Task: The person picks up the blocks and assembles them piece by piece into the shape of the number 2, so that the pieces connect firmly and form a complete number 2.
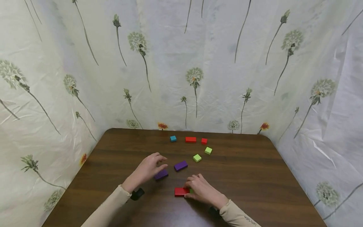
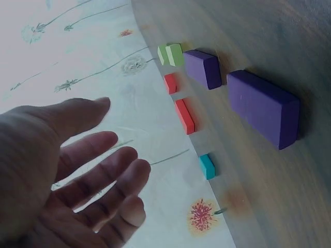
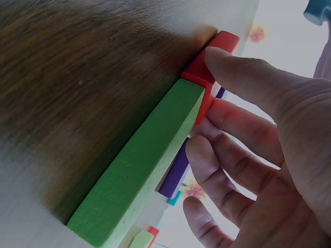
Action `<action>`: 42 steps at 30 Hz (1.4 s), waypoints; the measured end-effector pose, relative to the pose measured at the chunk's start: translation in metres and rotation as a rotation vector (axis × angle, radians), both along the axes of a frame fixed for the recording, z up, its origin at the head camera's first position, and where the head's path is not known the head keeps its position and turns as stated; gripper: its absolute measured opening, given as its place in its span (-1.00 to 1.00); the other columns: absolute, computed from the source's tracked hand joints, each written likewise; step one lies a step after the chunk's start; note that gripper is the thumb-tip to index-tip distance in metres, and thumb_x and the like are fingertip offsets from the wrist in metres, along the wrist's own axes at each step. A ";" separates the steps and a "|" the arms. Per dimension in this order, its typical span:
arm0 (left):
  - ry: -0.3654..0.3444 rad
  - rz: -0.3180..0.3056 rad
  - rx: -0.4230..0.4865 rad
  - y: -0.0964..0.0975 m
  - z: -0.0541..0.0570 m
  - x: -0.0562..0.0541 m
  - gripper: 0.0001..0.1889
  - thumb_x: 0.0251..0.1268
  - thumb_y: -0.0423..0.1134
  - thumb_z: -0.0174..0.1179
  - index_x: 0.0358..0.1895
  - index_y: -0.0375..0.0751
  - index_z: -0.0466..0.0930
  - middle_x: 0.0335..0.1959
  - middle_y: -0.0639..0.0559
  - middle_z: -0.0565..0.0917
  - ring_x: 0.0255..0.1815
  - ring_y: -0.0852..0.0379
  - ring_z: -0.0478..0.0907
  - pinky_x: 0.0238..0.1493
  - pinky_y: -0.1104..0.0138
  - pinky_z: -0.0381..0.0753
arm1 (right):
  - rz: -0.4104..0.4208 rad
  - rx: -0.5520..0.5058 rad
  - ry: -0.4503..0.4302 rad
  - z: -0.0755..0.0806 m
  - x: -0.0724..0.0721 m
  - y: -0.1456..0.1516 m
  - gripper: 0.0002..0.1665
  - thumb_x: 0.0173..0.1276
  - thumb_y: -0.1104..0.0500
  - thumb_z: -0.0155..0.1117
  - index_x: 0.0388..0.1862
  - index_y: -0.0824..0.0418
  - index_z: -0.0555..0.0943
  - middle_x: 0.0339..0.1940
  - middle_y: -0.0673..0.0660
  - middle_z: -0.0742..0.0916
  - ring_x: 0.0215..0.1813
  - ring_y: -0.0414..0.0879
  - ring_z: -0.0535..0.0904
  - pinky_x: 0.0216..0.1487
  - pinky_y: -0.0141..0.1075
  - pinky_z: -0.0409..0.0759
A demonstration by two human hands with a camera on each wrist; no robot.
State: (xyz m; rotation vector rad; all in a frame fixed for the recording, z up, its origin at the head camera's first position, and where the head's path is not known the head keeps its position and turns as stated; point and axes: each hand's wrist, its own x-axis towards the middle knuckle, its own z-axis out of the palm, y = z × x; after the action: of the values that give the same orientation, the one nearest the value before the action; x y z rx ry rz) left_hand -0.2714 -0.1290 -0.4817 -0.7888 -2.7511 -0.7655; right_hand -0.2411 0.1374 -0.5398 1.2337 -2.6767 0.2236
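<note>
One green block [image 3: 137,160] shows its length only from right wrist; right hand [image 1: 202,189] pinches adjoining red block [image 1: 180,192], left hand [image 1: 147,167] is loose.

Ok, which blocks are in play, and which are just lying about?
Likely in play:
red block, in the right hand
green block against it
possibly purple block by the left hand

Apparently idle:
other purple block
two lime blocks
two far red blocks
blue block

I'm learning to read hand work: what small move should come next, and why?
Probably lower the left hand to the nearer purple block and grip it: that hand is empty and close by, while the right hand is occupied at the red block, end to end with the long green block.
</note>
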 end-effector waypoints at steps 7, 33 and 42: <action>-0.036 0.024 0.028 -0.006 0.000 0.000 -0.75 0.27 -0.09 0.28 -0.07 -0.10 0.67 -0.20 0.00 0.64 -0.20 0.13 0.61 -0.18 0.29 0.60 | -0.007 0.002 -0.014 0.000 0.001 0.000 -0.70 0.08 -0.14 0.46 -0.28 -0.01 0.71 -0.33 -0.12 0.65 -0.19 -0.20 0.49 -0.15 -0.26 0.27; -0.179 0.067 -0.083 -0.010 -0.029 -0.006 -0.63 0.14 -0.14 0.38 -0.07 -0.32 0.66 -0.19 -0.09 0.65 -0.22 0.08 0.58 -0.21 0.18 0.57 | -0.007 -0.009 -0.033 0.000 0.000 0.000 -0.69 0.09 -0.15 0.45 -0.29 -0.01 0.71 -0.36 -0.14 0.63 -0.23 -0.23 0.46 -0.14 -0.27 0.27; -0.226 0.073 -0.103 -0.011 -0.041 -0.006 -0.62 0.15 -0.08 0.37 -0.07 -0.30 0.68 -0.19 -0.08 0.65 -0.23 0.12 0.56 -0.20 0.19 0.57 | -0.018 -0.003 -0.052 -0.001 0.000 0.000 -0.69 0.10 -0.16 0.45 -0.28 -0.01 0.71 -0.33 -0.13 0.65 -0.19 -0.22 0.48 -0.12 -0.26 0.28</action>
State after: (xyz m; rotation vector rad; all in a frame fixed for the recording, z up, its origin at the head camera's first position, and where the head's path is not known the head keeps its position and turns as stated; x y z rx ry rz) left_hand -0.2777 -0.1396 -0.5224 -0.6528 -3.0229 -0.7453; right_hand -0.2414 0.1375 -0.5408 1.2190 -2.7289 0.2610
